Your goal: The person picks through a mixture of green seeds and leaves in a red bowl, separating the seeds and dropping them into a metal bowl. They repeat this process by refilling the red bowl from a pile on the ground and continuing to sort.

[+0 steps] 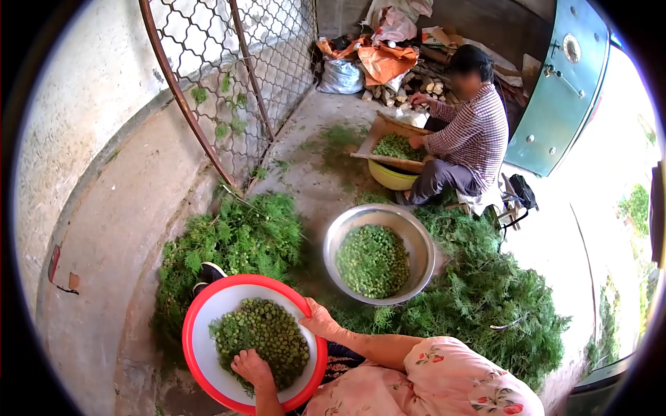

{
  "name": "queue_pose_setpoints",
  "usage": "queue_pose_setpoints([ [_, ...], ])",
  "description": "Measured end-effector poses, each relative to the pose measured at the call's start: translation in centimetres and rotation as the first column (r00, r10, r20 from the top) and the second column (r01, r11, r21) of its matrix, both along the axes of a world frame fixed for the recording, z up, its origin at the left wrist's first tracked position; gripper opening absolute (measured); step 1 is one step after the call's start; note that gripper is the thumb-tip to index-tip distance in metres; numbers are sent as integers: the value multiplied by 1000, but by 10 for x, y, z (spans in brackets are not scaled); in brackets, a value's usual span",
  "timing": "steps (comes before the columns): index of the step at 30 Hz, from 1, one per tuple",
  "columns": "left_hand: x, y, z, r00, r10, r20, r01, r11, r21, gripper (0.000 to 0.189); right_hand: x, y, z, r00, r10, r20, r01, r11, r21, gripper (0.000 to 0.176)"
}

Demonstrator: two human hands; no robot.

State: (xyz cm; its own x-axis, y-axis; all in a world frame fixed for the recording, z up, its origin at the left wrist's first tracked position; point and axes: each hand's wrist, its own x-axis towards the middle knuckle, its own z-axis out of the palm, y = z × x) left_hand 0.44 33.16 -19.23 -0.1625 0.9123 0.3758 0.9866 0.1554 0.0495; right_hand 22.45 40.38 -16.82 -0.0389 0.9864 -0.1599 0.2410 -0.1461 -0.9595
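Head view, near: red basin (202,326) low in the frame, apparently on the lap, white inside, with a heap of small green pods (270,333) in its middle.
Left hand (252,367): palm down on the near edge of the green pods, fingers curled into them; cannot tell whether closed on any.
Right hand (320,322): clamped on the far rim of the red basin, thumb over the edge, probably to keep it level and steady while the other hand works in the heap.
Head view, middle: steel bowl (418,239) on the floor (305,159) just past the red basin, within easy reach, about half full of the same pods.
Greenery: two heaps of cut sprigs, left heap (236,239) against the wall and right heap (499,298) wider (both flank the steel bowl, seemingly to stay within arm's reach).
Head view, far: a second person (472,132) seated low, both hands at a flat tray (380,132) of pods, tilted over a yellow basin (388,179), likely so the contents slide down.
Background: mesh gate (229,62) leaning on the wall, teal door (562,90) at right.
Count: one red basin, one steel bowl, one yellow basin, one flat tray; three visible batches of pods; two heaps of sprigs.
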Motion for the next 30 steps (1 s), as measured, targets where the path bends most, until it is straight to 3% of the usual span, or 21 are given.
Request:
queue_pose_setpoints([
  [3,-6,0,-4,1000,-2,4,2,1000,-29,10,0,1,-3,1000,-7,-25,5,998,-57,54],
  [9,2,1,1,1000,17,12,-16,996,-91,11,2,-4,3,999,-21,-48,22,999,23,53],
  [12,12,-3,10,997,-6,81,13,997,-79,19,3,-6,-2,1000,-27,-11,27,1000,-1,54],
  [18,10,0,9,999,-2,35,8,985,-174,18,3,-1,-15,998,-35,51,35,999,-6,55],
  [23,3,2,-2,995,-44,-86,39,997,-63,13,7,2,-20,999,-31,-12,31,999,-12,59],
  [26,4,0,-6,994,32,-105,-32,999,4,13,12,-5,0,999,-34,-33,32,998,-55,56],
  [30,9,-6,5,997,-28,-79,26,999,-22,11,15,-6,1,998,-48,-43,48,999,-16,51],
])
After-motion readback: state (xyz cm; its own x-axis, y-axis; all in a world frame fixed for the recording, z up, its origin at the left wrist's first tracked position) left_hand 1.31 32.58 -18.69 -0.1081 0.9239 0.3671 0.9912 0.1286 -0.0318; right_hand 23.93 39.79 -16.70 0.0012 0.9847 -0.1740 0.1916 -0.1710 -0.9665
